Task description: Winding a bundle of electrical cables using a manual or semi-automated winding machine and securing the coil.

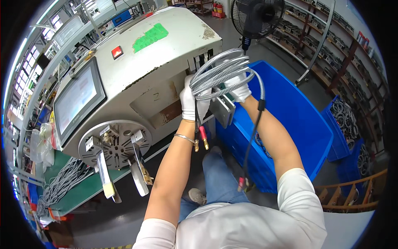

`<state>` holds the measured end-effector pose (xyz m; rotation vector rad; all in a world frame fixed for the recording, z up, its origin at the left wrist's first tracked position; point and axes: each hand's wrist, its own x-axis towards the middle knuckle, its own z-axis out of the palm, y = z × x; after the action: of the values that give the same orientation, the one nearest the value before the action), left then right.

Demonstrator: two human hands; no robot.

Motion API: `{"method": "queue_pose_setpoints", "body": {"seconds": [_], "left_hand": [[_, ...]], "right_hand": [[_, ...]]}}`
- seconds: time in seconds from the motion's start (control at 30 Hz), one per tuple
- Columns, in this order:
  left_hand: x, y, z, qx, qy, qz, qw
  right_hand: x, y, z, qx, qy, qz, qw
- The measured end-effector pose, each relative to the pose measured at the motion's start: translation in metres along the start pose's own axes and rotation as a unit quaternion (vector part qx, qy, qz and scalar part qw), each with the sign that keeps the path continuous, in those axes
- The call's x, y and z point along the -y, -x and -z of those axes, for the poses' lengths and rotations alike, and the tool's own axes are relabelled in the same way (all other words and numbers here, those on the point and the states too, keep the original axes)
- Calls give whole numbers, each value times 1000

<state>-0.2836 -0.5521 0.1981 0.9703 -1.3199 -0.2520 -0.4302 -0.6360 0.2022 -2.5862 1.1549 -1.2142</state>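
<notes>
A coil of grey braided cable (222, 76) hangs in front of the machine's right side, between my two white-gloved hands. My left hand (188, 99) is closed around its left end. At the other end, my right hand (241, 90) grips the coil from behind, its fingers mostly hidden by the loops. Below my left hand dangle cable ends with a red sleeve and brass-coloured tips (204, 137). A black lead (252, 143) drops past my right forearm to a red-tipped connector (241, 182). Directly beneath the coil is a grey metal bracket (224, 110) on the machine.
The off-white machine (174, 37) carries a touch screen (78, 99), a red button (117, 52) and a round slotted disc (116, 143) with projecting arms. A large blue bin (290, 112) stands at right. Grey cables (68, 180) lie on a green bench. A fan (257, 16) stands behind.
</notes>
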Motion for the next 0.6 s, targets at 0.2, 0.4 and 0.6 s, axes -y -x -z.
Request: {"method": "queue_pose_setpoints", "body": {"seconds": [0.2, 0.4, 0.6], "left_hand": [[7, 0, -9, 22, 302, 119, 946], [24, 0, -8, -22, 485, 210, 849], [16, 4, -11, 15, 167, 100, 981]], "right_hand": [[-18, 3, -33, -66, 32, 32, 997], [-7, -10, -32, -73, -163, -116, 977], [-30, -2, -46, -80, -198, -102, 972]]}}
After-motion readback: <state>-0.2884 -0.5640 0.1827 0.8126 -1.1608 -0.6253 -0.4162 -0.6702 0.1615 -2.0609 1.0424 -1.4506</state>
